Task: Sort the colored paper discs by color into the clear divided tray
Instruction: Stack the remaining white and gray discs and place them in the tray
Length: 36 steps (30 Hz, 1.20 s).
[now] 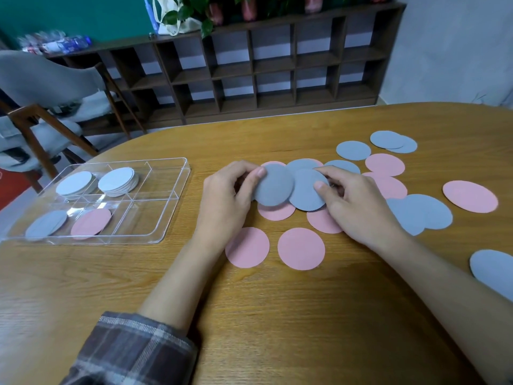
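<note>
Head view: left hand (pixel 224 201) pinches a grey disc (pixel 273 186), thumb on its top edge, fingers (pixel 238 169) curled behind. Right hand (pixel 358 201) grips a second grey disc (pixel 306 191), thumb pressed on its face, overlapping the first at three o'clock. Pink discs (pixel 301 248) and more grey ones lie scattered on the wooden surface (pixel 277 315). At nine o'clock sits the clear tray (pixel 177 195): two white stacks (pixel 118 180) in far compartments, one grey and one pink disc (pixel 91 223) nearer.
</note>
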Tool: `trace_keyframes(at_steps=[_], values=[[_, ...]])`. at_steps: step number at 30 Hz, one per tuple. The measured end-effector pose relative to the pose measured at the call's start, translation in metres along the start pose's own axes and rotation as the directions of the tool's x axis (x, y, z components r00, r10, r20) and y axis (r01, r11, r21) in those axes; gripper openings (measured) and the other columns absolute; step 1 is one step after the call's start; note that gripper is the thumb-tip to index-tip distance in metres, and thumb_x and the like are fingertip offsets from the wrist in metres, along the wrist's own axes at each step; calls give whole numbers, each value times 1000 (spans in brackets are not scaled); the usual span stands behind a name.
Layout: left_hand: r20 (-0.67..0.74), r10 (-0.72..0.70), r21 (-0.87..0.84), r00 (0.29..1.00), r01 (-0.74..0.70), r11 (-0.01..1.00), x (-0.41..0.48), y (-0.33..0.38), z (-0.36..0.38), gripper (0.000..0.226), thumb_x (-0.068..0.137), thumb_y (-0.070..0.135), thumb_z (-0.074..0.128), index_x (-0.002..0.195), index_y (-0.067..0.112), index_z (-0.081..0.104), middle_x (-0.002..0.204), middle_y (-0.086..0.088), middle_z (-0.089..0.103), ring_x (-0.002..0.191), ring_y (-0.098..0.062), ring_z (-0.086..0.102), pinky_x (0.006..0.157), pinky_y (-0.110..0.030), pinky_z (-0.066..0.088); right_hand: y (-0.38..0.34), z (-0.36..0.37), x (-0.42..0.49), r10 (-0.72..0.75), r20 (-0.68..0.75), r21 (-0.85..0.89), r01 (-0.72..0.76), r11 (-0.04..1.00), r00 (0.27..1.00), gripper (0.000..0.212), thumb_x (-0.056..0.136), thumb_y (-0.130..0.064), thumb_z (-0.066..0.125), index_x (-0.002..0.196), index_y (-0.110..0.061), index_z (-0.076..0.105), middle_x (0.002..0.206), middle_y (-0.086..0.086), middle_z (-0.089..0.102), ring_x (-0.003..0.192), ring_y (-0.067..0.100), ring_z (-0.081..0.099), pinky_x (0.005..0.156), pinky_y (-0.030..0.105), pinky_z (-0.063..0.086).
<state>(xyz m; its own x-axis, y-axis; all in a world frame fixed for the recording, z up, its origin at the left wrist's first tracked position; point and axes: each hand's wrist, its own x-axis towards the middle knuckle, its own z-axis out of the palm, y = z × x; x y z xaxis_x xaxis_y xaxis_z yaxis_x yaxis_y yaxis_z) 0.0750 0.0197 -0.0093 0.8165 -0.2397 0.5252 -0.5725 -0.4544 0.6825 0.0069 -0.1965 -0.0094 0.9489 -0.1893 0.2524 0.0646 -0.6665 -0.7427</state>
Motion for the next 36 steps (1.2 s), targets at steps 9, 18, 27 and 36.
trace_keyframes(at_steps=[9, 18, 27, 36], values=[[129, -143, -192, 981, 166, 967, -9, 14, 8, 10, 97, 18, 75, 94, 9, 78, 67, -5, 75, 59, -17, 77, 62, -44, 64, -7, 2, -5, -66, 134, 163, 44, 986, 989, 24, 106, -35, 48, 117, -30, 69, 71, 9, 67, 66, 25, 66, 69, 48, 55], [180, -59, 331, 982, -4, 943, 4, -20, -2, 37, 96, 40, 72, 124, 15, 73, 123, 1, 69, 114, -18, 63, 96, -25, 44, 2, 0, -3, -68, 76, 10, 67, 998, 995, 28, 104, -25, 56, 130, -24, 66, 102, 0, 72, 94, 16, 64, 83, 39, 54], [209, -175, 424, 962, 72, 903, 3, -21, -7, 44, 93, 45, 74, 128, 20, 72, 124, 0, 73, 115, -24, 63, 94, -40, 52, 2, -2, 0, -23, 26, -10, 24, 1000, 999, 31, 104, -24, 56, 133, -23, 65, 99, -3, 71, 92, 11, 64, 77, 23, 50], [62, -34, 372, 997, 9, 928, 3, -19, -5, 38, 106, 43, 40, 98, 23, 71, 87, 6, 73, 85, -24, 67, 73, -45, 53, 1, -2, 0, -29, 28, -8, 29, 1000, 999, 30, 103, -23, 56, 132, -22, 65, 107, -2, 72, 99, 11, 63, 82, 26, 51]])
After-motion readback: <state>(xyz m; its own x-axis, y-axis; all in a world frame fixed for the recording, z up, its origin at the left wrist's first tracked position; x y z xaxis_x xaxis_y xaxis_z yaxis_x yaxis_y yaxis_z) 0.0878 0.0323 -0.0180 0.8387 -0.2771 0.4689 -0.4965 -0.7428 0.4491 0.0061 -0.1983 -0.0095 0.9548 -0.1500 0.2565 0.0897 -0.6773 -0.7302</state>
